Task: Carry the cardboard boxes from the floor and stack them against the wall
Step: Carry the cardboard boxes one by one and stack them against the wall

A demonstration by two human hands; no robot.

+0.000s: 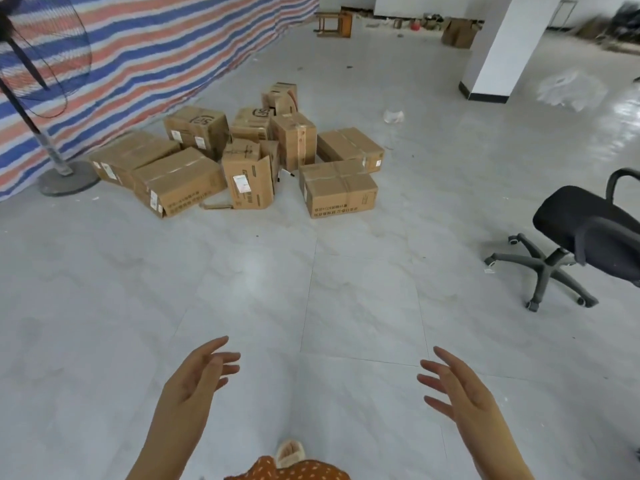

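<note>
floor: pale tiles, glossy
tarp: striped red, white and blue, hung as the wall on the left
boxes: about ten cardboard ones, scattered on floor near tarp, some touching, unstacked
chair: black swivel, right, well apart from boxes
fan: standing, left, base just beside boxes
left hand: grip released, fingers spread, holding nothing
right hand: same, released, empty

cardboard boxes: about ten in the floor pile, centre frame
hands: two
office chair: one
standing fan: one
pillar: one
</note>
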